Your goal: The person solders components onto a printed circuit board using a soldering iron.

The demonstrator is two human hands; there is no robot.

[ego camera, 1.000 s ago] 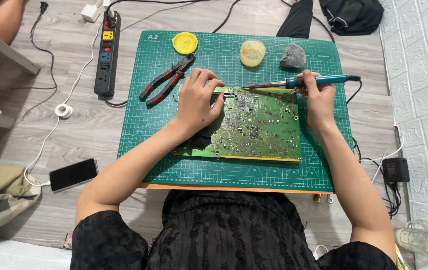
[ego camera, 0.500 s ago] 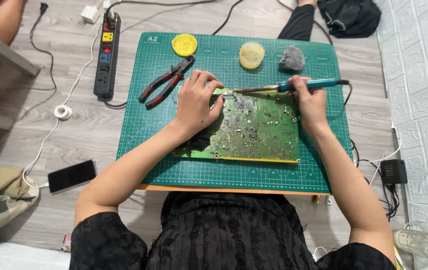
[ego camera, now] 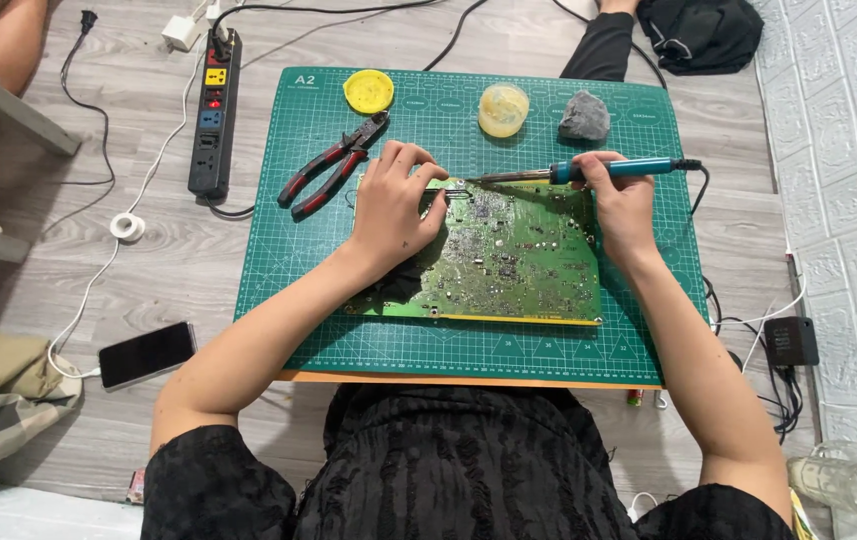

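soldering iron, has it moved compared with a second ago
Yes, slightly. The soldering iron in the right hand has levelled out: its blue handle now lies nearly parallel to the cutting mat's far edge, with the tip at the circuit board's upper edge.

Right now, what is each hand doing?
Left hand: rests on the green circuit board, fingers curled; whether it pinches anything cannot be told.
Right hand: closed around the blue-handled soldering iron.

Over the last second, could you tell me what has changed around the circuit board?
Very little. The right hand tilted the blue-handled soldering iron slightly, its tip staying at the green circuit board's upper edge. The left hand stayed pressed on the board's upper left part. Pliers, yellow lid and cutting mat kept their places.
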